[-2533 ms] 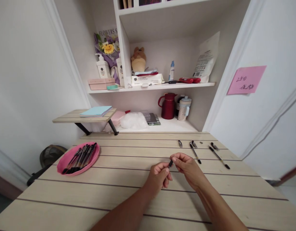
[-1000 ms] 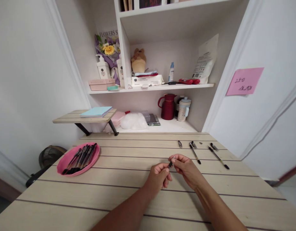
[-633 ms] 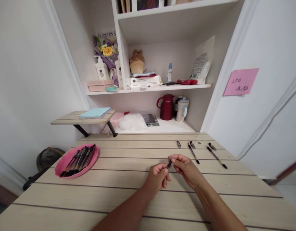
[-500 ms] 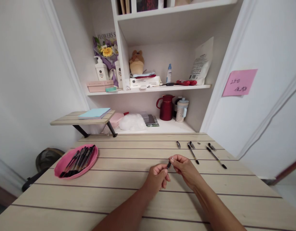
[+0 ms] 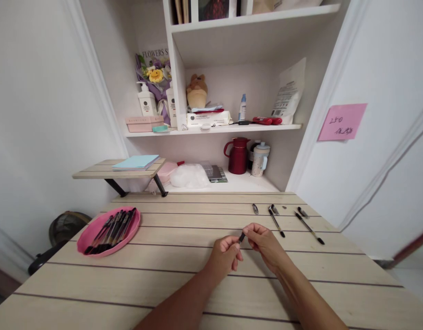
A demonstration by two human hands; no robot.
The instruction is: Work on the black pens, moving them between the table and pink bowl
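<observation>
Over the middle of the table, my left hand (image 5: 225, 254) is closed around a pen (image 5: 242, 237), whose short black grip section sticks out between the fingers; the rest of it is hidden in the palm. My right hand (image 5: 263, 240) pinches at the upper end of that black part with thumb and forefinger. To the right lie two slim pens, one nearer (image 5: 276, 222) and one farther right (image 5: 309, 228). Small dark clear-bodied pieces, one alone (image 5: 255, 209) and others by the pens (image 5: 303, 211), rest on the boards.
A pink oval tray (image 5: 137, 224) with several black pens stands at the left. Behind it is a small raised wooden stand (image 5: 94, 170) bearing coloured paper (image 5: 136, 162). At the back, the shelf (image 5: 246, 183) holds a red jug (image 5: 237, 156) and a pale cup (image 5: 260, 159).
My right fingertips have closed over the pen's upper end, where a shiny tip showed before. Both hands stay in nearly the same place; the view has tilted slightly.
</observation>
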